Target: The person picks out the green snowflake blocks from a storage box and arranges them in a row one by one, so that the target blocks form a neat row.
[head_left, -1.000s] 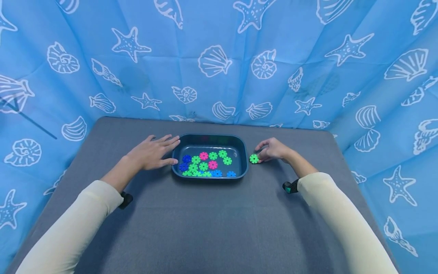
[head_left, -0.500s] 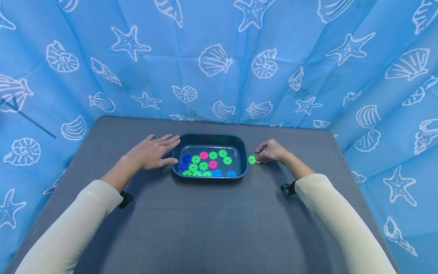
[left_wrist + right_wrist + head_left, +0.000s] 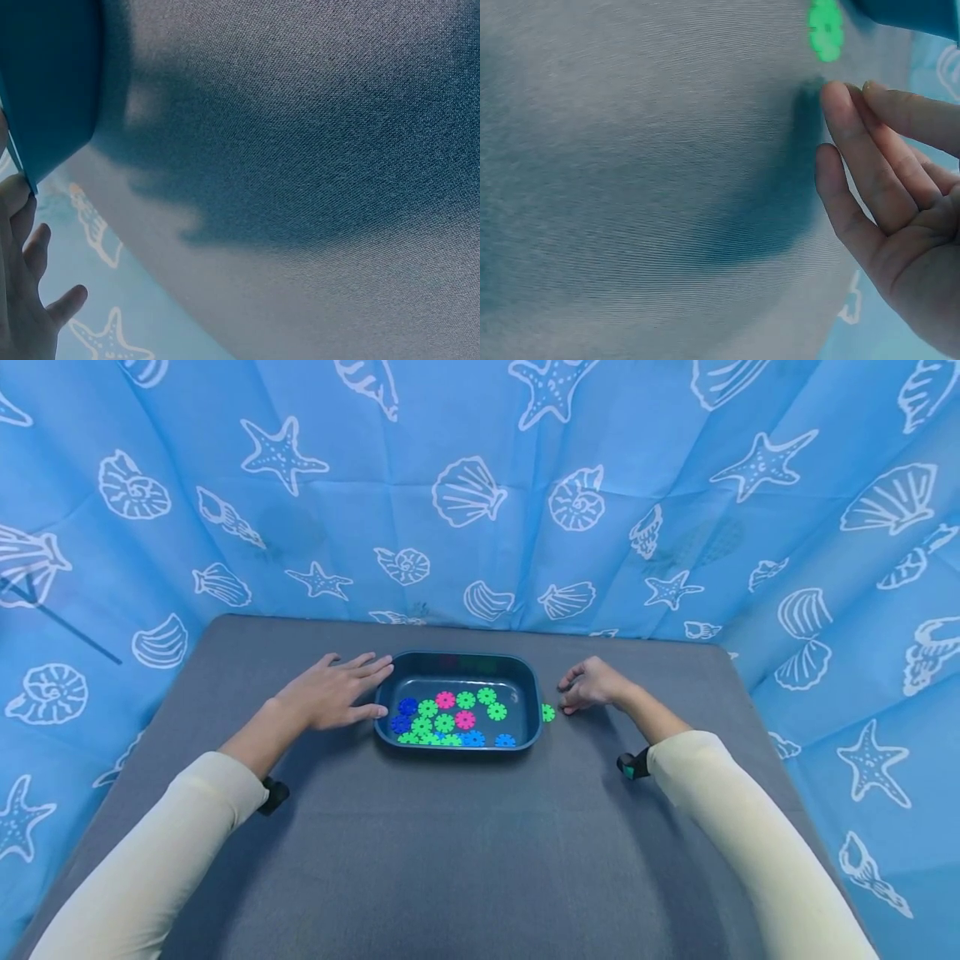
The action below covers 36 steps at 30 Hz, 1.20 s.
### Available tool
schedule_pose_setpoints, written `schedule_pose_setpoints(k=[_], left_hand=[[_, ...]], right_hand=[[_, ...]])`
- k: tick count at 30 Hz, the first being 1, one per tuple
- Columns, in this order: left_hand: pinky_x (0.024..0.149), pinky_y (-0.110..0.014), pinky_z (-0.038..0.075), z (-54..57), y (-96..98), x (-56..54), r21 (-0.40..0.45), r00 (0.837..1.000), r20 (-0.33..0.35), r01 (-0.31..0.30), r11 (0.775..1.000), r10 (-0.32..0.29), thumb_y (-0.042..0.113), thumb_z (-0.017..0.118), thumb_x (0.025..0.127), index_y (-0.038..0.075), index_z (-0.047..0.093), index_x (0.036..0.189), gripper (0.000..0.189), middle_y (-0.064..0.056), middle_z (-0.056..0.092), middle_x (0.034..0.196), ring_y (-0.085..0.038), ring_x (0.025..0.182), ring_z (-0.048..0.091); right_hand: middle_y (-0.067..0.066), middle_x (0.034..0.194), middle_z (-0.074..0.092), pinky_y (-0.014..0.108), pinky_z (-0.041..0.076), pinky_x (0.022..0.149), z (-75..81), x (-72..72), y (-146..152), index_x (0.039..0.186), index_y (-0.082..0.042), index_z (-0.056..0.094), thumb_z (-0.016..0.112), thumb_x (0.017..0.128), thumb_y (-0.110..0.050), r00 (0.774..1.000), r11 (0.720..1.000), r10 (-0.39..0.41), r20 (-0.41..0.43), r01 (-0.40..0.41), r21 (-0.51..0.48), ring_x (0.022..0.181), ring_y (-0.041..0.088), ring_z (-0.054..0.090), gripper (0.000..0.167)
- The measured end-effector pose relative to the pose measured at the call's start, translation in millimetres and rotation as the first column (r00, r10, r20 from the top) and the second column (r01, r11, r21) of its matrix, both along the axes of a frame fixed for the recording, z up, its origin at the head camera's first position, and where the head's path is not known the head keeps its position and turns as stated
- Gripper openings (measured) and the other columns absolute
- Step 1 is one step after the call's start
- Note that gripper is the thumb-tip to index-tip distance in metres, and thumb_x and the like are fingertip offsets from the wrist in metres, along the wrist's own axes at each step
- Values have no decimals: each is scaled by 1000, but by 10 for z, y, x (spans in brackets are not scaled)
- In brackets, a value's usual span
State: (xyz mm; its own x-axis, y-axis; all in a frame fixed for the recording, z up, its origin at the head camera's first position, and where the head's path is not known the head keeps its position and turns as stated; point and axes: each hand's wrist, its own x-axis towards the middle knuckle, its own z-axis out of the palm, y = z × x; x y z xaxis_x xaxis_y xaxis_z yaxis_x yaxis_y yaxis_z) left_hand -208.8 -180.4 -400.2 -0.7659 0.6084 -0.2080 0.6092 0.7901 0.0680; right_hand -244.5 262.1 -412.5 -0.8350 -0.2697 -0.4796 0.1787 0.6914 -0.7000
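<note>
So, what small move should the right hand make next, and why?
Probably bring the right hand slightly toward the tray and pinch the loose green disc. That disc is just outside the tray, apart from the fingertips, while the other discs lie inside. The left hand already touches the opposite rim.

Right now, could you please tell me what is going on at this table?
A person has both bare hands at a dark blue tray on the gray table. The left hand touches the tray's left rim. The right hand holds nothing; it is apart from a single green disc outside the tray, close to its right side. Green, pink and blue discs lie inside the tray.
</note>
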Motion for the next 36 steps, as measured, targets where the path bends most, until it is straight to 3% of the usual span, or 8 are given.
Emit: schedule_pose_setpoints(k=[7, 10, 15, 19, 26, 31, 36], left_hand=[[113, -68, 17, -24, -42, 16, 2, 1000, -4, -12, 1000, 12, 56, 50, 99, 11, 26, 158, 78, -9, 22, 164, -33, 150, 20], [113, -68, 17, -35, -63, 32, 10, 1000, -5, -17, 1000, 17, 55, 51, 99, 10, 26, 158, 78, -10, 22, 164, -34, 150, 20], [113, -68, 17, -36, -76, 39, 21, 1000, -6, -22, 1000, 22, 55, 52, 99, 10, 26, 158, 78, -10, 23, 164, -34, 150, 20], [113, -68, 18, -34, -68, 36, 16, 1000, -8, -21, 1000, 21, 55, 51, 99, 11, 26, 158, 78, -9, 22, 164, -34, 150, 21], [112, -68, 19, -40, -48, 35, 16, 1000, -13, -16, 1000, 17, 55, 51, 99, 10, 27, 158, 78, -10, 22, 164, -34, 150, 21], [113, -68, 19, -47, -39, 27, 16, 1000, -16, -17, 1000, 17, 56, 51, 99, 11, 26, 158, 79, -9, 22, 164, -33, 150, 21], [113, -68, 18, -48, -12, 17, 20, 1000, -20, -5, 1000, 5, 56, 51, 99, 11, 26, 158, 79, -8, 22, 164, -34, 150, 21]], right_hand=[[27, 108, 70, 53, 52, 92, 244, -90, -93, 130, 11, 55, 64, 97, -9, 996, 997, 71, -59, -71, -2, 97, 33, 72, 39], [29, 116, 67, 54, 51, 94, 373, -141, -160, 132, 9, 53, 64, 98, -12, 996, 996, 69, -63, -72, -52, 102, 36, 70, 41], [29, 120, 65, 45, 54, 92, 570, -200, -318, 134, 7, 52, 65, 97, -11, 998, 981, 60, -34, -65, -185, 110, 39, 66, 43], [27, 123, 65, 41, 55, 92, 660, -211, -494, 136, 6, 51, 65, 98, -12, 996, 973, 92, -2, -90, -212, 113, 36, 66, 44], [28, 134, 58, 46, 50, 99, 657, -204, -772, 142, 6, 45, 61, 100, -17, 975, 978, 178, 133, -160, -137, 118, 35, 63, 51], [26, 139, 54, 45, 46, 104, 551, -188, -908, 147, 4, 39, 62, 100, -18, 944, 970, 239, 227, -221, -101, 127, 38, 55, 57], [24, 137, 55, 45, 46, 104, 429, -158, -993, 147, 2, 39, 63, 99, -18, 934, 969, 249, 257, -242, -59, 128, 38, 54, 57]])
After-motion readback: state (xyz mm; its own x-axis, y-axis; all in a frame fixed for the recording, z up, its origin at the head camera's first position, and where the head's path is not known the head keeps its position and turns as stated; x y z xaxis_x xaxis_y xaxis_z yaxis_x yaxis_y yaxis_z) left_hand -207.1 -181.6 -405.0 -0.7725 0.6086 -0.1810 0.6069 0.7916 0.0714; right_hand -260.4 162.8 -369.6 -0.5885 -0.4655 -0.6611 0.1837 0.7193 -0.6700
